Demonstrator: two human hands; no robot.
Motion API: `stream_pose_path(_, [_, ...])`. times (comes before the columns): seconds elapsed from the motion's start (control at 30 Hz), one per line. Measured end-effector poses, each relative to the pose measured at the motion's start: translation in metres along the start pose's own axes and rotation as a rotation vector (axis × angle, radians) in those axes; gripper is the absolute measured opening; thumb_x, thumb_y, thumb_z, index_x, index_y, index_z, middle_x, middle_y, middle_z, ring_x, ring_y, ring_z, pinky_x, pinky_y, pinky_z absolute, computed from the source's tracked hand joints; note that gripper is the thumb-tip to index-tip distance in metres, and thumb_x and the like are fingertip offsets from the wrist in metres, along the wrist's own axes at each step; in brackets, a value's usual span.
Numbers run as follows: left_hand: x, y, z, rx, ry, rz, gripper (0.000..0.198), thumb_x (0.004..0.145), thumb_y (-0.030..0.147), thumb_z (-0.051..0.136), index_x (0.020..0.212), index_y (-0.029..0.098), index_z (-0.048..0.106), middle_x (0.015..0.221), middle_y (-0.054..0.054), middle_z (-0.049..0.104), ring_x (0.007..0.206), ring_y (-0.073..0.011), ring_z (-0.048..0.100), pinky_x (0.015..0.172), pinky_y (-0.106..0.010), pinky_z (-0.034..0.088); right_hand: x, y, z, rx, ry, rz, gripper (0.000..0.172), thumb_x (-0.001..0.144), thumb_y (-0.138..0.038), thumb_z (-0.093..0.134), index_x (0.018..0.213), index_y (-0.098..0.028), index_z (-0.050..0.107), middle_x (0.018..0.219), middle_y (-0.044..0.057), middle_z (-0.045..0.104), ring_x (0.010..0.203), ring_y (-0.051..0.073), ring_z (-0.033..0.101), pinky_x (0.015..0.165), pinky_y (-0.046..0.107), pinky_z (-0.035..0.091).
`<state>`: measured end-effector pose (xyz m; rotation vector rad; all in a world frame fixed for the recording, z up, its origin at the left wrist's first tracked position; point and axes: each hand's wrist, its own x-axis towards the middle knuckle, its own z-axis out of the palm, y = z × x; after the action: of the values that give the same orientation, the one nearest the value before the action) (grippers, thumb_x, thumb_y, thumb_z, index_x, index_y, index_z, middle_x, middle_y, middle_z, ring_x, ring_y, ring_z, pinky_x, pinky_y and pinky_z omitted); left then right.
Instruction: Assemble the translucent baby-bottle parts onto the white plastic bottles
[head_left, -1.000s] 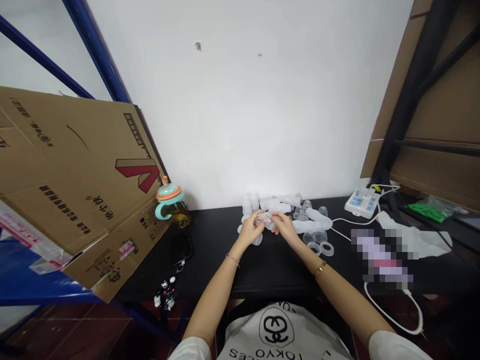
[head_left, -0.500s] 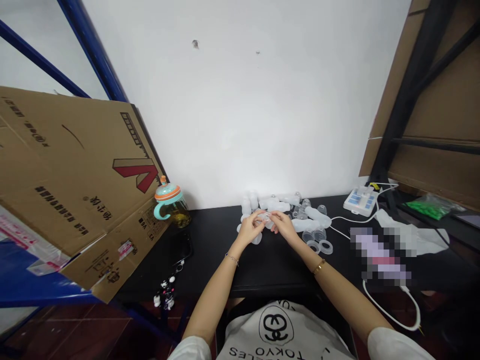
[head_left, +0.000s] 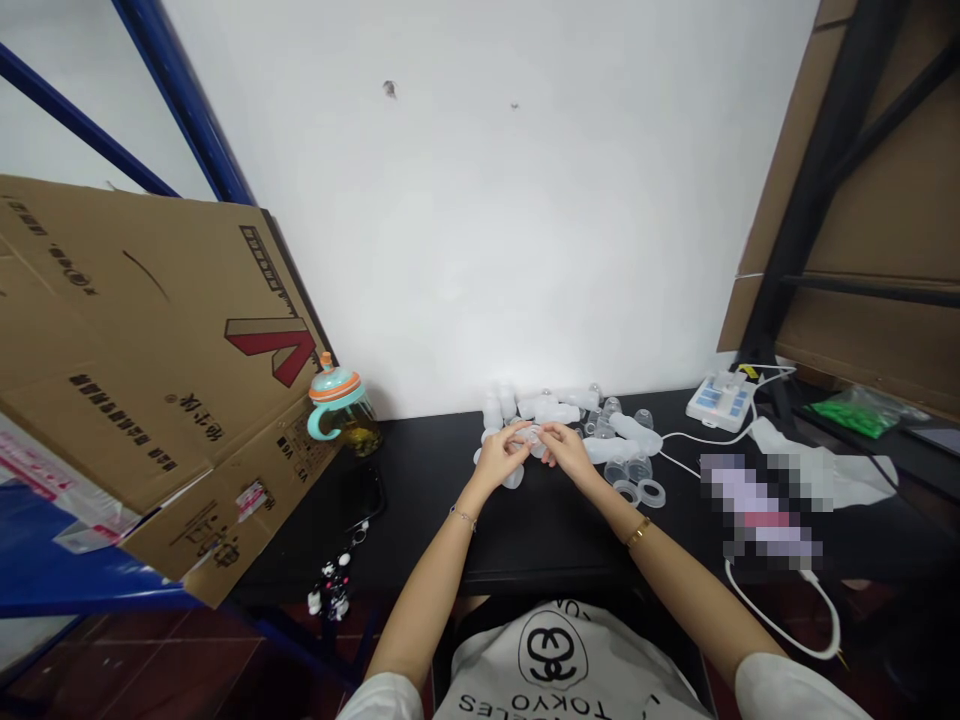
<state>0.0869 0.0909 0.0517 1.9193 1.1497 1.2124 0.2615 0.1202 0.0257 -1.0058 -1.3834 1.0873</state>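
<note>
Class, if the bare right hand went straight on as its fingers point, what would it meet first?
The right hand would probably meet the small, translucent plastic piece between it and the left hand; depth there is unclear.

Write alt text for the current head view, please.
A person's left hand and right hand hold a small translucent part over a black table, among other plastic pieces. A lidded mug and a phone sit left, a white power strip right.

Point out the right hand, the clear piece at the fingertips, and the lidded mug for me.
Right hand (head_left: pixel 568 450): head view, on the back of the hand.
Clear piece (head_left: pixel 532 435): head view, middle of its visible part.
Lidded mug (head_left: pixel 355 420): head view, on its see-through body.
</note>
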Motion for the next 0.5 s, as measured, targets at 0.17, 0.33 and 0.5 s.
stream_pose_path(0.17, [-0.0009,-0.0002,-0.0004,-0.004,-0.001,-0.016,0.05,0.083,0.033,0.069,0.13,0.017,0.068,0.091,-0.008,0.077,0.056,-0.0129,0.067,0.055,-0.021,0.05,-0.0028,-0.0029,-0.0008,-0.021,-0.009,-0.01,0.031,0.076,-0.046,0.066,0.09,-0.018,0.062,0.066,-0.002,0.065,0.044,0.012,0.06,0.038,0.02,0.044])
stream_pose_path(0.33, [-0.0013,0.0002,0.0001,-0.026,-0.01,-0.048,0.051,0.083,0.037,0.07,0.13,0.017,0.068,0.09,-0.008,0.078,0.054,-0.0146,0.069,0.053,-0.022,0.052,-0.0043,-0.0031,-0.0012,-0.074,-0.019,-0.032,0.028,0.08,-0.044,0.065,0.091,-0.018,0.063,0.06,-0.003,0.063,0.045,0.013,0.059,0.039,0.021,0.044])
stream_pose_path(0.5, [-0.001,-0.0008,0.0006,-0.024,-0.01,-0.048,0.053,0.083,0.039,0.072,0.13,0.017,0.069,0.091,-0.009,0.079,0.054,-0.0153,0.07,0.052,-0.022,0.052,-0.0024,0.001,-0.0018,-0.106,-0.032,-0.056,0.028,0.081,-0.044,0.062,0.091,-0.018,0.063,0.06,-0.003,0.063,0.046,0.013,0.059,0.041,0.021,0.045])
